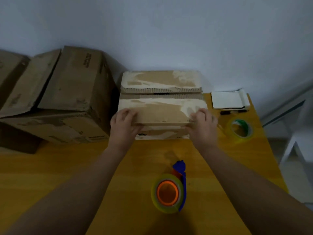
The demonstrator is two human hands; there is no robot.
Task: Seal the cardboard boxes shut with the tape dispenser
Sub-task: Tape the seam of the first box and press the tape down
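Observation:
A small cardboard box (160, 107) stands at the back middle of the yellow table (67, 167), its two top flaps folded down with a narrow gap between them. My left hand (124, 122) grips the box's near left corner. My right hand (202, 123) grips its near right corner. The tape dispenser (171, 190), blue with an orange hub and a roll of clear tape, lies on the table close to me, between my forearms, with neither hand touching it.
Large cardboard boxes (64, 99) are stacked at the left, against the small box. A spare tape roll (240, 130) lies at the right, a white pad (230, 100) behind it. The table's right edge runs close to the roll. A wall stands behind.

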